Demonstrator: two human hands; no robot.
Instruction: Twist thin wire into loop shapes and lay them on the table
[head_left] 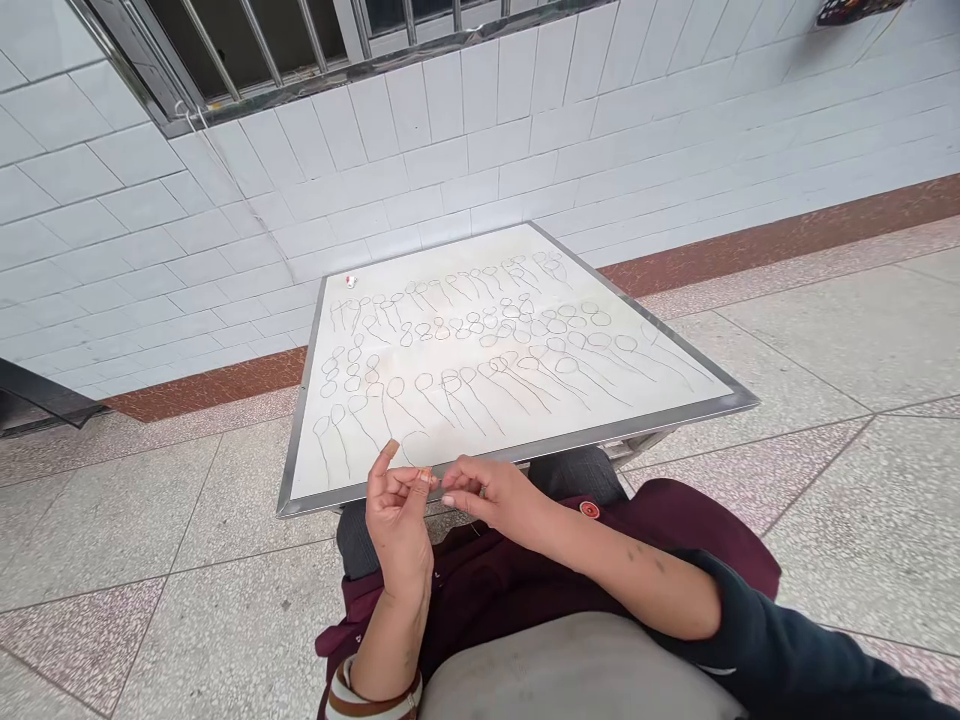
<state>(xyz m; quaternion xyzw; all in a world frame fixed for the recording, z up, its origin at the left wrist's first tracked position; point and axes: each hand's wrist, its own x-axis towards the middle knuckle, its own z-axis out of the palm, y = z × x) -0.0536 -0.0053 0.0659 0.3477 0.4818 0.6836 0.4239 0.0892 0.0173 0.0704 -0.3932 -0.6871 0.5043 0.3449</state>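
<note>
My left hand (401,505) is raised over the near edge of the white board table, its thumb and index finger pinched together and another finger pointing up. A thin dark wire (417,434) curves just beyond these fingertips and seems to run from the pinch. Close to its right, my right hand (499,497) has thumb and fingers drawn together, tips almost touching the left ones. Whatever lies between the right fingertips is too fine to make out. On the white tabletop (450,245) lie many thin wire loops with long tails (395,388), and rows of small twisted rings (442,328).
A small white-and-red object (351,282) lies at the table's far left corner. Grey metal trim (517,455) edges the tabletop. Behind it stands a white tiled wall (390,190) with a barred window (277,45). My knees are under the near edge.
</note>
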